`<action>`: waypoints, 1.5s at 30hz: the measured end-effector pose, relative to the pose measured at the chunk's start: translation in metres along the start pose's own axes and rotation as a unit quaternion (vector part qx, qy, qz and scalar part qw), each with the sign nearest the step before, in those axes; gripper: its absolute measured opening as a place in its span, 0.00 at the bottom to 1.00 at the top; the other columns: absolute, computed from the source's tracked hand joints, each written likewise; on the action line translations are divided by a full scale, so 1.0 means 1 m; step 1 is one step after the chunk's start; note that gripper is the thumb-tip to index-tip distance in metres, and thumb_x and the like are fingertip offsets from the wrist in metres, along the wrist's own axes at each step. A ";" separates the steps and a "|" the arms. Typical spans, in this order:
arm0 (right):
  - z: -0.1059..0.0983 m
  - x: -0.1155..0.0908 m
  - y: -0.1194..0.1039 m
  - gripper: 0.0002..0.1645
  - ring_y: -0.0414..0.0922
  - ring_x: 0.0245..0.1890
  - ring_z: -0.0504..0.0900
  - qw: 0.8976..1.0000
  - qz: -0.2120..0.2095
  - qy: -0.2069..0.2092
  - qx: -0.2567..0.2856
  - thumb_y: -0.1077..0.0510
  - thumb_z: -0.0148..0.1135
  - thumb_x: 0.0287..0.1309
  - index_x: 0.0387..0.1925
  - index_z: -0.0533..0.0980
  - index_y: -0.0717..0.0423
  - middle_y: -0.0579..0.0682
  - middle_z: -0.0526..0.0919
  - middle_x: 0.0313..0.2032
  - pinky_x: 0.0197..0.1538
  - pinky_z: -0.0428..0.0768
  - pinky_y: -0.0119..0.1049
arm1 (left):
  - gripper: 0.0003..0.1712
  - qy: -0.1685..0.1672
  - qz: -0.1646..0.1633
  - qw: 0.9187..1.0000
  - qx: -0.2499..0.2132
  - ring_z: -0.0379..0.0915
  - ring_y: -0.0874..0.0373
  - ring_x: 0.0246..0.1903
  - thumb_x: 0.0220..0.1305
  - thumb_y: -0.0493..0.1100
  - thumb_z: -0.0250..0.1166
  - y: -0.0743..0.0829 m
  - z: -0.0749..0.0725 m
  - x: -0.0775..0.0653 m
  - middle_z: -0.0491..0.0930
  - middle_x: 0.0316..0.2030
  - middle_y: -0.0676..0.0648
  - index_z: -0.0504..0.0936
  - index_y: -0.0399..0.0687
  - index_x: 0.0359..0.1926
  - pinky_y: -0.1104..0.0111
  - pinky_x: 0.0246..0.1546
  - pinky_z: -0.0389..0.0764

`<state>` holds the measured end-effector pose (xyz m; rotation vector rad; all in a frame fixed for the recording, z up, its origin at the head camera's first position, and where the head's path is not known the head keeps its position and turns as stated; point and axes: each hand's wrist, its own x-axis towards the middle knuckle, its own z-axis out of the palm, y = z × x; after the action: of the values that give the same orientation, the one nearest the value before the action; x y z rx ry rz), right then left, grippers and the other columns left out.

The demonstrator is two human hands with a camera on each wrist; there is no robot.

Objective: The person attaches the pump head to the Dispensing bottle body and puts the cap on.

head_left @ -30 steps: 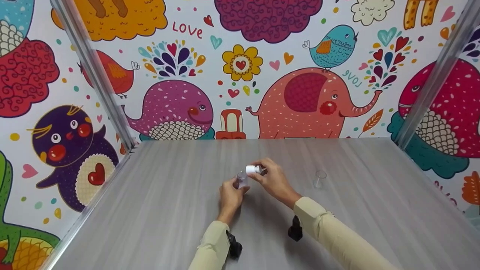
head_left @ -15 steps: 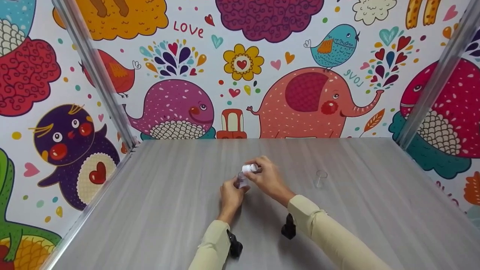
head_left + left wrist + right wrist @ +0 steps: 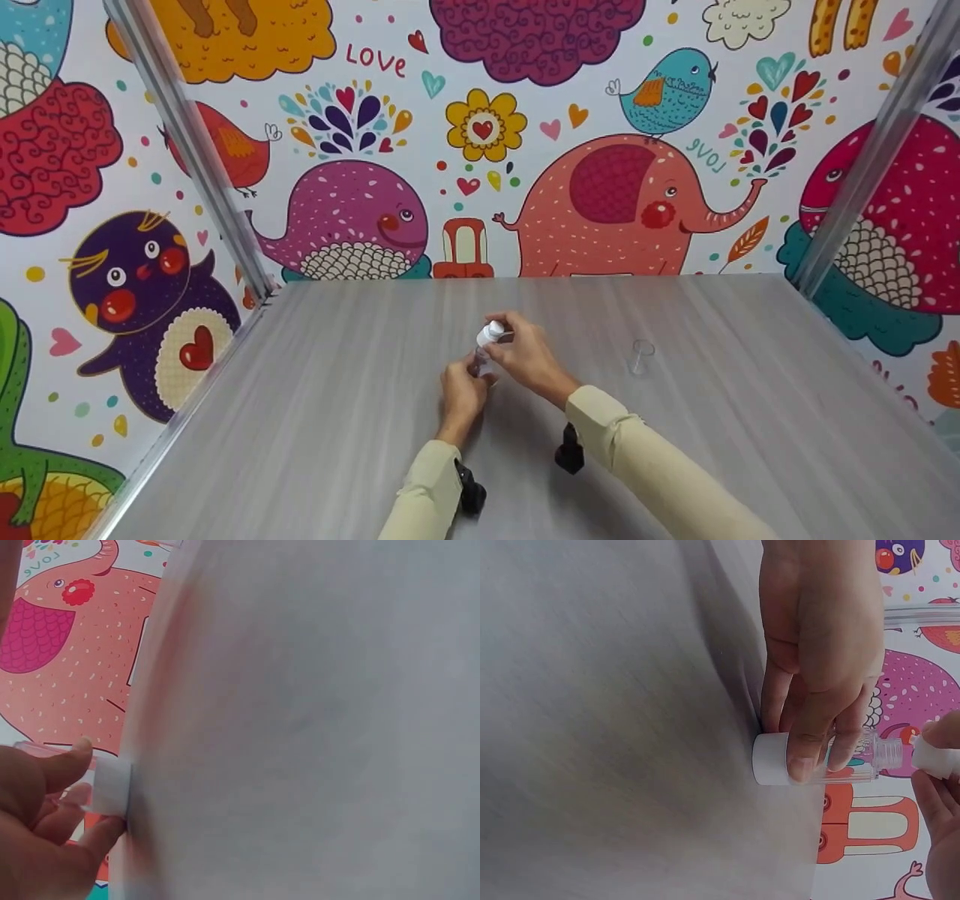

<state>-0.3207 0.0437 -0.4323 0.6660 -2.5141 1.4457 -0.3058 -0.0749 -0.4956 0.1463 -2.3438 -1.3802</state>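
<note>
Clear pump bottle [image 3: 865, 763]: clamping it in curled left hand [image 3: 462, 388], over the table [image 3: 322, 420] at twelve o'clock; pinching white pump head [image 3: 933, 758] in right hand [image 3: 529, 358], just off the threaded neck [image 3: 890, 754] at one o'clock. Seemingly fitting the head; next probably needing alignment, then twisting.

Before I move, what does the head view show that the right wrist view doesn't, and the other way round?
Only the head view: the clear cup on the table, plus the left sleeve and right sleeve.
Only the right wrist view: the threaded neck of the bottle, with a gap below the white top.
Both: left hand gripping the bottle, right hand holding the white top, table and patterned wall.
</note>
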 end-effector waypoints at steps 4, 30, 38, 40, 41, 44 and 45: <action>0.002 0.001 0.000 0.23 0.53 0.52 0.84 1.000 -0.012 0.005 -0.026 0.69 0.67 0.57 0.55 0.76 0.61 0.58 0.83 0.51 0.55 0.82 0.45 | 0.07 -0.003 -0.006 1.000 -0.004 0.62 0.59 0.23 0.48 0.28 0.71 0.000 0.000 -0.001 0.68 0.20 0.52 0.84 0.36 0.31 0.68 0.26 0.62; 0.005 0.010 0.006 0.28 0.55 0.53 0.84 0.998 0.001 -0.047 -0.039 0.70 0.65 0.59 0.62 0.74 0.63 0.60 0.83 0.53 0.57 0.81 0.47 | 0.06 0.004 0.017 1.000 0.003 0.59 0.60 0.20 0.49 0.28 0.71 0.000 0.000 -0.002 0.63 0.17 0.54 0.84 0.36 0.30 0.68 0.24 0.60; 0.004 0.011 0.008 0.28 0.54 0.55 0.84 0.996 -0.008 -0.067 -0.051 0.70 0.64 0.59 0.62 0.75 0.61 0.59 0.82 0.56 0.58 0.80 0.46 | 0.06 0.007 0.013 1.000 0.000 0.60 0.59 0.21 0.48 0.29 0.72 -0.002 0.001 -0.002 0.64 0.17 0.54 0.83 0.36 0.28 0.68 0.25 0.61; 0.004 0.011 0.008 0.27 0.54 0.55 0.84 0.996 -0.016 -0.066 -0.051 0.70 0.64 0.59 0.61 0.76 0.62 0.59 0.82 0.55 0.58 0.80 0.46 | 0.07 0.007 0.009 1.000 0.005 0.61 0.59 0.21 0.47 0.30 0.73 -0.002 0.001 -0.002 0.64 0.17 0.54 0.82 0.37 0.28 0.67 0.26 0.61; 0.004 0.011 0.008 0.27 0.54 0.55 0.84 0.997 -0.019 -0.063 -0.051 0.70 0.65 0.59 0.60 0.76 0.62 0.59 0.83 0.55 0.58 0.81 0.46 | 0.07 0.005 0.007 1.000 0.006 0.61 0.58 0.21 0.47 0.30 0.73 -0.002 0.001 -0.002 0.65 0.17 0.54 0.82 0.37 0.28 0.67 0.26 0.62; 0.005 0.011 0.009 0.26 0.54 0.53 0.84 0.997 -0.029 -0.052 -0.045 0.71 0.65 0.58 0.59 0.77 0.63 0.60 0.84 0.53 0.57 0.81 0.46 | 0.07 0.006 0.008 1.000 0.005 0.62 0.58 0.22 0.48 0.30 0.73 -0.002 0.001 -0.002 0.65 0.18 0.53 0.82 0.37 0.28 0.67 0.26 0.62; 0.005 0.011 0.009 0.26 0.54 0.53 0.84 0.997 -0.029 -0.050 -0.043 0.71 0.65 0.57 0.59 0.77 0.63 0.60 0.84 0.52 0.57 0.81 0.46 | 0.07 0.006 0.010 1.000 0.004 0.62 0.58 0.22 0.48 0.30 0.73 -0.002 0.001 -0.002 0.65 0.18 0.53 0.82 0.37 0.28 0.67 0.26 0.62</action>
<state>-0.3345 0.0401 -0.4377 0.8061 -2.5919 1.3068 -0.3049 -0.0741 -0.4982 0.1322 -2.3347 -1.3560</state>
